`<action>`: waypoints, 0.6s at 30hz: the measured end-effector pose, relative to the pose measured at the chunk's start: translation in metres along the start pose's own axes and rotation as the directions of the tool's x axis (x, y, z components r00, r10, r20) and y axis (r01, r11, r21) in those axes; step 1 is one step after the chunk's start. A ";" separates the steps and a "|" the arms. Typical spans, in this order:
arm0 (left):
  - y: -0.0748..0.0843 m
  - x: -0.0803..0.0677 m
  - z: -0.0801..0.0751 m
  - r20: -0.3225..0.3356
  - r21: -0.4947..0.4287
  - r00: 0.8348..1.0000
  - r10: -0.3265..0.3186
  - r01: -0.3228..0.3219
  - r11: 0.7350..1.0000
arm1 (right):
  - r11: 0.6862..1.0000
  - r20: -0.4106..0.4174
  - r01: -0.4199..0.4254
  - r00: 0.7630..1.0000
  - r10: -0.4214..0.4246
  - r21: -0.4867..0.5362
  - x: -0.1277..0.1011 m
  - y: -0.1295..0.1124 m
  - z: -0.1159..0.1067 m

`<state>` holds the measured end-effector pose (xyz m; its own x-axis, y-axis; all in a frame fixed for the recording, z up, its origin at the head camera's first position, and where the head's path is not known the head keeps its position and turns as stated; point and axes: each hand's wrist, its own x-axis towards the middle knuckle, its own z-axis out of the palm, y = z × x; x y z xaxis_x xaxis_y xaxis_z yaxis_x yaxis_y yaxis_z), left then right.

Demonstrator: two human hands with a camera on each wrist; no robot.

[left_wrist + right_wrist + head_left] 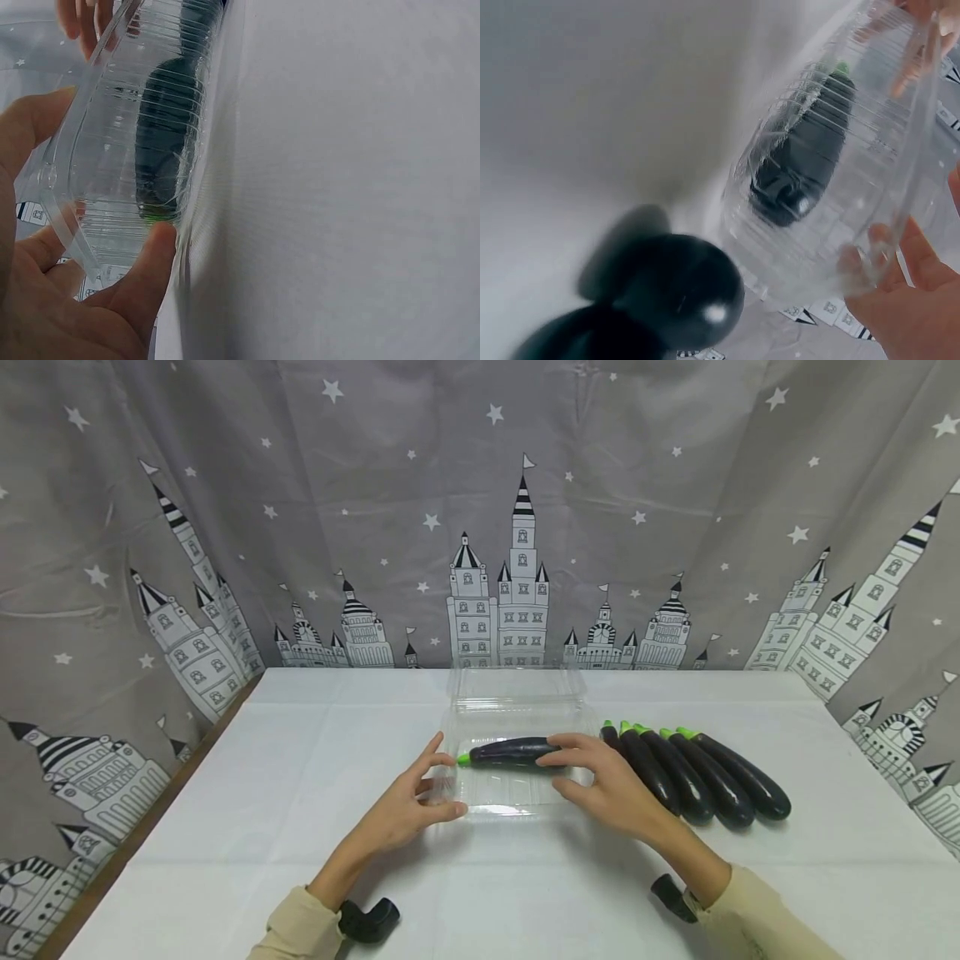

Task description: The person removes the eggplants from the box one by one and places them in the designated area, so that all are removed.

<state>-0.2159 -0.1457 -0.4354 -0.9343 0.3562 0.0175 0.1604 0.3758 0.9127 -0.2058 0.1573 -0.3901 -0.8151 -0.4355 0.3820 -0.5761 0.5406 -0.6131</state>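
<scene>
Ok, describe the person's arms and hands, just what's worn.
Both hands, left hand and right hand, are bare, with no gloves. Cream long sleeves end at the wrists, and a black wrist-mounted camera sits under each wrist.

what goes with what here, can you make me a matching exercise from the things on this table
Things:
1. clear plastic clamshell container
2. dark purple eggplant with a green cap
3. row of four dark purple eggplants
4. left hand

Places:
A. lying inside the container
B. at the container's left edge
C. on the white tablecloth, right of the container
D. open, its lid tipped back toward the curtain

Pairs: 1-D, 2-A, 3-C, 4-B
</scene>
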 end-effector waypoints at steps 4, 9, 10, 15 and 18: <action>0.000 0.000 -0.001 -0.002 -0.004 1.000 -0.003 0.003 1.000 | 1.000 0.021 -0.012 1.000 0.013 -0.013 0.015 0.002 0.009; -0.001 0.001 0.000 0.001 -0.002 1.000 0.007 -0.007 1.000 | 1.000 0.064 -0.018 0.998 0.020 -0.026 0.031 0.008 0.019; -0.002 0.001 0.000 0.003 -0.002 1.000 0.010 -0.010 1.000 | 0.999 0.074 -0.026 0.997 0.028 -0.026 0.033 0.009 0.021; -0.001 0.001 0.000 0.012 -0.006 1.000 0.015 -0.015 1.000 | 0.998 0.115 -0.063 0.991 0.064 -0.016 0.039 0.016 0.029; 0.000 0.001 0.000 0.012 -0.012 1.000 0.015 -0.014 1.000 | 0.998 0.131 -0.067 0.989 0.068 -0.011 0.041 0.018 0.032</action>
<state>-0.2172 -0.1454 -0.4357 -0.9280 0.3716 0.0261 0.1701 0.3604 0.9171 -0.2473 0.1265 -0.4075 -0.8376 -0.4882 0.2452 -0.5204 0.5764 -0.6300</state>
